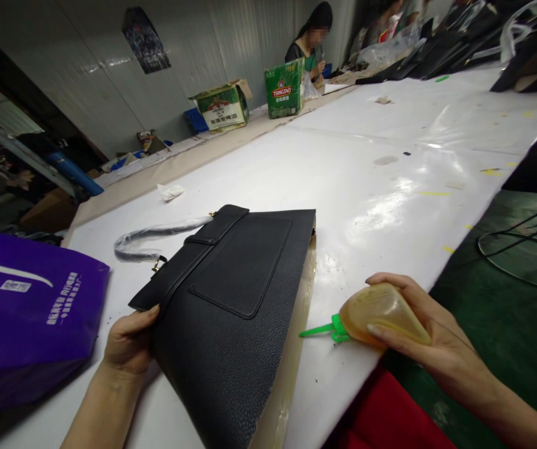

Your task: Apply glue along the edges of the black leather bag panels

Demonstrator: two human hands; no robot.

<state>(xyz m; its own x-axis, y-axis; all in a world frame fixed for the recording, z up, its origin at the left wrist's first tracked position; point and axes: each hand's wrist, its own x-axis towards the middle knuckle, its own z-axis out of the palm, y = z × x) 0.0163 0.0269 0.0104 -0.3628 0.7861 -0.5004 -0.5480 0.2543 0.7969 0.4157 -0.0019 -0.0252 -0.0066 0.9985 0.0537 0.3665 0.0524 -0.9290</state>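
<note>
White tabletop point(338, 181) | black bag point(235, 337) between left hand point(130, 340), gripping its edge, and right hand point(439, 333), clasping amber bottle point(380, 308)

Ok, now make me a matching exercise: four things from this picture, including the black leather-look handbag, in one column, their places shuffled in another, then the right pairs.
Things
1. Black leather-look handbag
2. Amber translucent squeeze bottle with green nozzle
3. Purple printed bag
4. Green cardboard Tsingtao box

Places
A. At the picture's left edge
B. Held in the right hand
C. Right of another cardboard box
D. Held by the left hand

Pairs: 1-D, 2-B, 3-A, 4-C
</note>
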